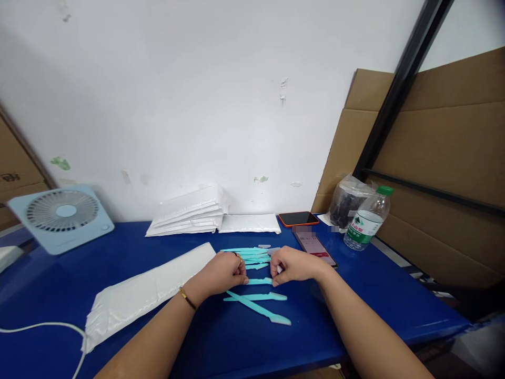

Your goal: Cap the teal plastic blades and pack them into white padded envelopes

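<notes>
A turquoise eyebrow razor [260, 281] lies level between my two hands, a little above or on the blue table. My left hand [223, 273] pinches its handle end. The blade end is between the fingertips of my right hand [290, 265], where a small pale piece also shows, too hidden to name. Just beyond my hands lies a group of several more eyebrow razors [252, 258], partly covered by my fingers. Nearer to me, two loose razors cross: one lies sideways [272, 297], the other slants [258, 306] toward the lower right.
A long white padded packet [150, 289] lies beside my left forearm. Against the wall are stacked white packets [189, 210]. Two phones [299, 218] and a water bottle [366, 221] stand or lie at the right. A light-blue fan [65, 218] and a white cable [51, 325] are at left.
</notes>
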A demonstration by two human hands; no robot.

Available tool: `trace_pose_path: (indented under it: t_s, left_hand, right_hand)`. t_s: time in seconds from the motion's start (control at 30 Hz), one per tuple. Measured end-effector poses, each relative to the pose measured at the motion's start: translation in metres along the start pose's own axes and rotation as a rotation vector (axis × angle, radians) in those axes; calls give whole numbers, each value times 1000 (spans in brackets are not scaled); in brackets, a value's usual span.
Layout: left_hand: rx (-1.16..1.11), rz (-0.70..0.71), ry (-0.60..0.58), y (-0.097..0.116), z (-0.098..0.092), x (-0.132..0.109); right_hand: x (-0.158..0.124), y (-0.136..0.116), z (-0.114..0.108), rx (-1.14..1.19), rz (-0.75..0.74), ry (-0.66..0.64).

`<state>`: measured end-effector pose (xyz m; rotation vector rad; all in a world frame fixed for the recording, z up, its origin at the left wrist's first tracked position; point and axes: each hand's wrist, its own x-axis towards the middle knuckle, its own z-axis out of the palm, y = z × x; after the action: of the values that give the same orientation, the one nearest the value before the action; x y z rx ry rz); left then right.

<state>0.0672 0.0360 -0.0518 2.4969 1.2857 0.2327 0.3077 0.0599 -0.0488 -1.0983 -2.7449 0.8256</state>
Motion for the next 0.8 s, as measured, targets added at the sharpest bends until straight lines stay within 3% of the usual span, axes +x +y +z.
trace_pose_path:
  t_s: [0.1, 0.23, 0.37, 0.5, 0.57, 0.7, 0.8]
  left_hand:
    - [113, -23, 81, -8, -5, 3]
    - [148, -115, 143, -13, -10, 4]
    - [14, 21, 57, -2, -9, -2]
    - [-72, 91, -122, 10, -3, -6]
    - [-68, 73, -145, 12, -1, -5]
    - [17, 39, -25, 10, 1, -2]
    - [102, 29, 62, 3, -1, 1]
  right_hand:
    - [0, 8, -2, -20, 42, 102]
    - [-1, 20, -7, 12, 177, 343]
    - [-1, 22, -9, -24, 180, 463]
    - [-3, 15, -9, 13, 115, 405]
    - [-4, 11, -8, 35, 72, 317]
    - [-5, 4, -6, 51, -12, 75]
    - [-3, 6, -4, 22, -45, 62]
